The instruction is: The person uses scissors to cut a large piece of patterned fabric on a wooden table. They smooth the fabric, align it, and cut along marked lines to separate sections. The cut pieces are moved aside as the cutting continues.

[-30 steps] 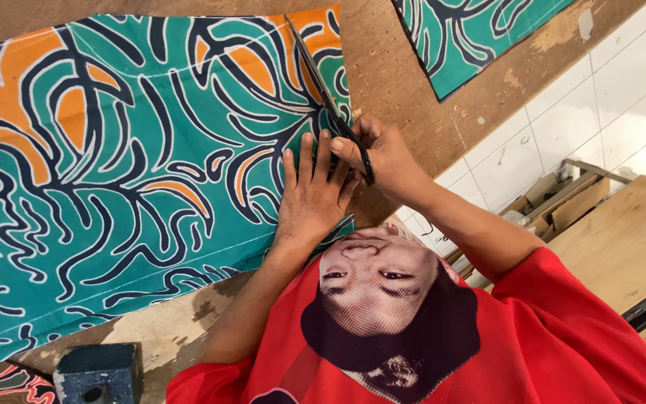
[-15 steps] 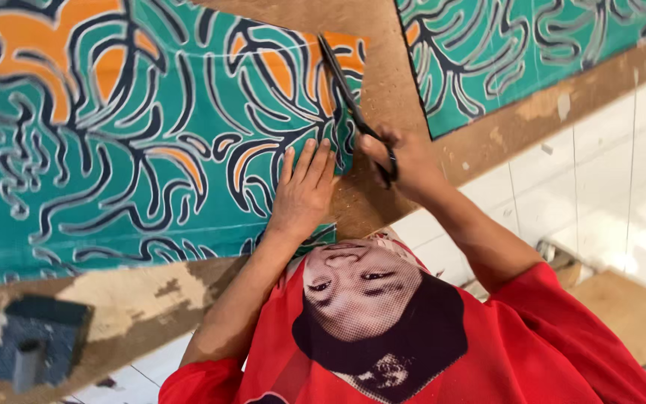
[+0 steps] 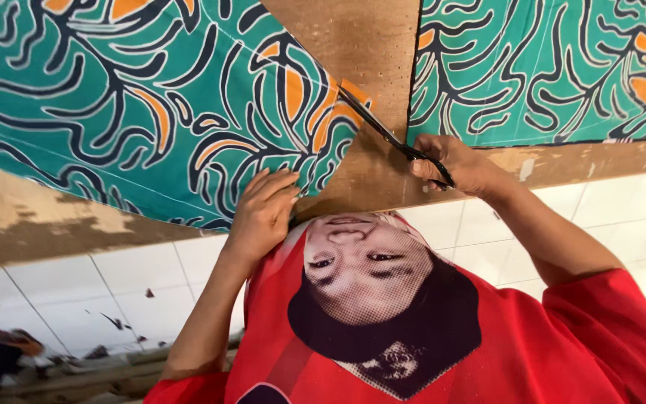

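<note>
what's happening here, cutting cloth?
Yes. A person in a red printed shirt is cutting teal patterned fabric with orange and dark lines on a worn brown table. The right hand holds black scissors, blades at the fabric's cut edge. The left hand lies flat on the fabric near that edge. Another piece of the same fabric lies to the right.

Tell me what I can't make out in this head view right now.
- Scissors: handles hidden inside the right hand; blade tips run under the fabric edge, so the cut end is unseen.
- Fabric: cut off by the top and left frame edges; full size unknown.
- Second fabric piece: cut off top and right.
- Fabric corner under the left hand: covered by the palm.
- Floor items bottom left: blurred.
</note>
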